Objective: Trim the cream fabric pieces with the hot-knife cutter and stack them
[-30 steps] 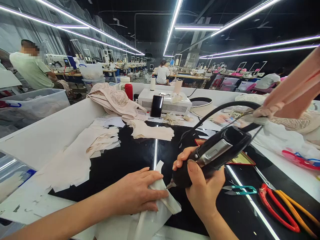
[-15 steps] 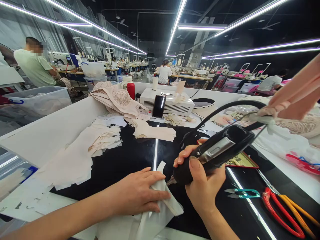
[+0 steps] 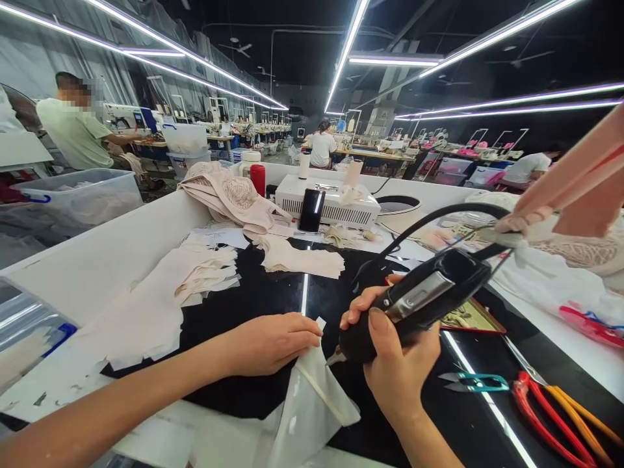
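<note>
My right hand (image 3: 402, 357) is wrapped round a black corded handheld tool (image 3: 419, 302) with a silver panel. Its narrow metal tip (image 3: 335, 357) points down left, close beside a sheer white fabric piece (image 3: 316, 396); whether it touches cannot be made out. A pale narrow strip (image 3: 322, 394) runs slantwise along that fabric. At the fabric's far end my left hand (image 3: 280, 341) has its fingers together, closed on the edge; its thumb is hidden. The fabric drapes over the near edge of the black tabletop (image 3: 244, 302).
Teal thread snips (image 3: 480, 382), red-handled scissors (image 3: 541, 409) and a shallow tray (image 3: 475, 316) lie right. Cut fabric pieces (image 3: 141, 305) spread left. Behind stand a phone (image 3: 311, 209) and a white vented box (image 3: 331, 203). The tool's cable (image 3: 419, 227) arches up, tied with pink cloth (image 3: 560, 188).
My left hand has slid from lying across the fabric to its far end, uncovering the pale strip. The right hand and tool have barely moved.
</note>
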Demonstrator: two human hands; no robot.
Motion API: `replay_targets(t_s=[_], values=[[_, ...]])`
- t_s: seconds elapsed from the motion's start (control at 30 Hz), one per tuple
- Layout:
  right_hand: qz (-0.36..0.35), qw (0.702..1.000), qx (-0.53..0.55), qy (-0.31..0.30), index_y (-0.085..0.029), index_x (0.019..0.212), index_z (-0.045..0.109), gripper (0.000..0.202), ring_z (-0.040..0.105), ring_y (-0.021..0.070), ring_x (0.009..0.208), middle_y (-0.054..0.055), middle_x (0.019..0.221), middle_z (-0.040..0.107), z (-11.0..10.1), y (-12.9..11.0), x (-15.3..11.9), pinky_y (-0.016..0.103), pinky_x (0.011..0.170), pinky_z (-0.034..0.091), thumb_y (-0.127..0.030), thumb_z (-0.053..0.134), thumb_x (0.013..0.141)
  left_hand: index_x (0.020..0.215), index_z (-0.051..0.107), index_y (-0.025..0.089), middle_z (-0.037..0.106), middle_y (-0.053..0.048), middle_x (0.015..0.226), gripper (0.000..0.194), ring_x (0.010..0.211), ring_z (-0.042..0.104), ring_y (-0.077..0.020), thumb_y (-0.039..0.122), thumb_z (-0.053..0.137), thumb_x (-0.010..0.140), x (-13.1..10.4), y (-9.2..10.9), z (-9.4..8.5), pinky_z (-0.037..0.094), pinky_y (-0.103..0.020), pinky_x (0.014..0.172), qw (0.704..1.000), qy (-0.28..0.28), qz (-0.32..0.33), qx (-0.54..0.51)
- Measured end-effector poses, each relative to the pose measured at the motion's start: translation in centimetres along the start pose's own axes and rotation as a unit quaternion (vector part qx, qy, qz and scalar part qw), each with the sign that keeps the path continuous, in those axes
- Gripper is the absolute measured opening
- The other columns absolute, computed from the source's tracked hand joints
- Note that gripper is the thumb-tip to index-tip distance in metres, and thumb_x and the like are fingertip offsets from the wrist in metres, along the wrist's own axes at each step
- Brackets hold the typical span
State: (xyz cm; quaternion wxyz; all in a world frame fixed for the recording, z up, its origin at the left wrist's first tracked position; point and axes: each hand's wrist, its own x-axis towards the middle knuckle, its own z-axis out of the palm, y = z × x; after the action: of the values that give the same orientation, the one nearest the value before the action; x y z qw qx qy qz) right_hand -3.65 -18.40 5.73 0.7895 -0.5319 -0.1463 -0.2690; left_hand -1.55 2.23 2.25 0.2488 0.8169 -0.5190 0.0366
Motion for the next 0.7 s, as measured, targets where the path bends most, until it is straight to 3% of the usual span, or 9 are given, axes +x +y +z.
replay_targets(t_s=[0.13,0.37,0.57,0.7], values=[[0.0,1.0,-0.004,0.0,-0.03,0.123,0.062,0.039,0.066,0.0146,0.063,-0.004,0.085,0.07,0.0,0.0,-0.1,0.031,0.058,0.061,-0.03,0.084,0.09,0.132,0.066,0.016,0.07,-0.014,0.139,0.04,0.134,0.065,-0.0235,-0.001,0.048,0.101,0.9,-1.4,0.1,0.054,-0.035,0.115,0.998,-0.036,0.036,-0.027],[-0.007,1.0,-0.005,-0.005,-0.029,0.124,0.062,0.04,0.066,0.0151,0.065,-0.002,0.085,0.07,-0.2,-0.1,-0.1,0.031,0.058,0.061,-0.029,0.083,0.09,0.127,0.067,0.014,0.072,-0.013,0.137,0.037,0.128,0.069,-0.0245,-0.002,0.047,0.101,0.7,-2.1,-0.2,0.056,-0.033,0.11,0.997,-0.058,0.044,-0.011],[-0.007,1.0,-0.009,-0.004,-0.027,0.123,0.061,0.04,0.066,0.0152,0.063,-0.003,0.085,0.069,-0.2,-0.3,0.0,0.032,0.058,0.06,-0.029,0.084,0.09,0.133,0.068,0.021,0.07,-0.01,0.138,0.035,0.124,0.07,-0.023,0.008,0.049,0.106,0.5,-1.5,-0.8,0.058,-0.029,0.102,0.997,-0.068,0.037,0.017],[-0.003,1.0,-0.014,0.004,-0.027,0.123,0.06,0.042,0.066,0.0156,0.062,-0.002,0.084,0.069,-0.2,-0.3,0.0,0.033,0.058,0.06,-0.031,0.084,0.089,0.136,0.07,0.026,0.067,-0.009,0.142,0.029,0.124,0.07,-0.0248,0.027,0.054,0.111,0.3,-1.1,-1.1,0.058,-0.029,0.101,0.995,-0.084,0.042,0.046]])
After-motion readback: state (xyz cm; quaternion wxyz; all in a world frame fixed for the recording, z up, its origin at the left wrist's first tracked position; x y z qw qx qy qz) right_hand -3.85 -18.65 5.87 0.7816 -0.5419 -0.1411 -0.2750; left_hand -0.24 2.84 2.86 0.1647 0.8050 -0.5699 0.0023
